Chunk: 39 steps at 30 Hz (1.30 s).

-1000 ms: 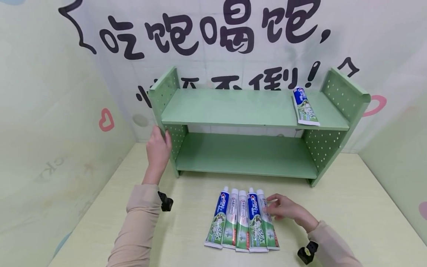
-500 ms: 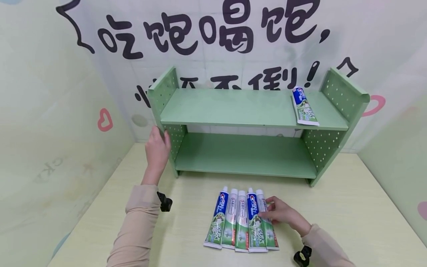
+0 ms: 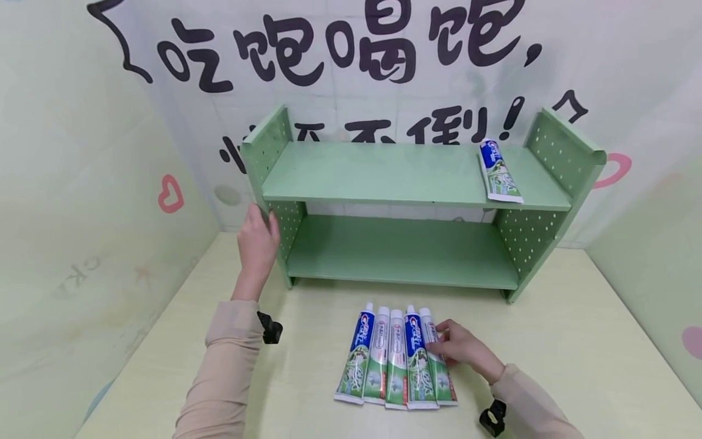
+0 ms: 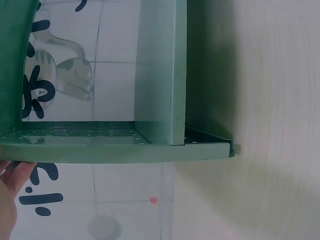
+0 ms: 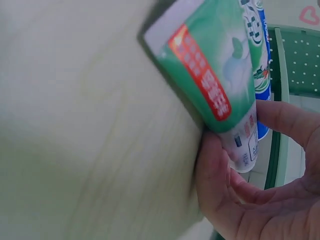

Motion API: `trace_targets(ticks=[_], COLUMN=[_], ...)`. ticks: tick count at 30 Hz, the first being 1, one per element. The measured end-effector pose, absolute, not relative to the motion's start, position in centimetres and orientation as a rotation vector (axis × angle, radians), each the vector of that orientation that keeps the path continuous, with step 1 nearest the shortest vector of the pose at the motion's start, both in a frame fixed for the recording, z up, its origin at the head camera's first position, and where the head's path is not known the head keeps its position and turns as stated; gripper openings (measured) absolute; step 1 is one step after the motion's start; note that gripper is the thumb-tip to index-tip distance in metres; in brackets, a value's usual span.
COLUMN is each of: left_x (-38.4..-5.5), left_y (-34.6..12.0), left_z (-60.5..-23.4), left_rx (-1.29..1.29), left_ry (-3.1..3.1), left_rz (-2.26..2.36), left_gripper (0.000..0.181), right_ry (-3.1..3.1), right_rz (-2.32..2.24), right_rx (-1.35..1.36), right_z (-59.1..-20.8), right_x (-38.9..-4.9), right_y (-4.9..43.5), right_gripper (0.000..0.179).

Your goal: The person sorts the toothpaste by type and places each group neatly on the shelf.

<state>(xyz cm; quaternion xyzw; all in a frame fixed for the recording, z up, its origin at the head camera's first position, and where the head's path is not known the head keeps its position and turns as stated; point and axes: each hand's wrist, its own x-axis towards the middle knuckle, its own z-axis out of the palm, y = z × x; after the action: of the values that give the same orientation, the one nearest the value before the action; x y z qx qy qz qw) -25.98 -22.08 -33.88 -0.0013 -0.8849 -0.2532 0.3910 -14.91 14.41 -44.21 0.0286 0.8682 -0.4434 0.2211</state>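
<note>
On the left, my left hand (image 3: 258, 244) grips the side panel of a green two-tier shelf rack (image 3: 384, 174). The left wrist view shows its fingers against that panel (image 4: 120, 153). Five-abreast is not needed: several toothpaste tubes lie side by side in front of the rack, caps away from me. My right hand (image 3: 466, 350) pinches the rightmost one, a white and green toothpaste tube (image 3: 440, 375), by its upper part. Up close in the right wrist view, thumb and fingers sit on both edges of this tube (image 5: 215, 70). A blue and green tube (image 3: 421, 372) lies right beside it.
Another blue and green toothpaste tube (image 3: 500, 174) lies on the upper tier, towards the right. The lower tier (image 3: 400, 250) is just behind the row. A lettered wall stands behind the rack, and side walls flank the pale table (image 3: 570, 341).
My right hand has shifted slightly left, and its thumb and fingers have closed on the rightmost toothpaste tube. The left hand keeps its grip on the rack.
</note>
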Motion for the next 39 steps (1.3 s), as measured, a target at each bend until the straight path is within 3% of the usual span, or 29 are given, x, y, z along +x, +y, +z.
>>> trace_targets(ticks=[16,39], left_x=[-26.1,-26.1], left_y=[-22.2,-22.1], left_z=[-33.9,-33.8], left_rx=[0.011,0.012], left_ry=[-2.251,-2.255], left_rz=[-0.627,-0.626], left_gripper=[0.027,0.029], right_ry=[2.519,2.483], right_rz=[-1.094,-1.171], right_rx=[0.051,0.070], right_z=[-44.0,-44.2], right_x=[-14.9,-15.1], right_y=[13.8,14.8], right_gripper=[0.031,0.031])
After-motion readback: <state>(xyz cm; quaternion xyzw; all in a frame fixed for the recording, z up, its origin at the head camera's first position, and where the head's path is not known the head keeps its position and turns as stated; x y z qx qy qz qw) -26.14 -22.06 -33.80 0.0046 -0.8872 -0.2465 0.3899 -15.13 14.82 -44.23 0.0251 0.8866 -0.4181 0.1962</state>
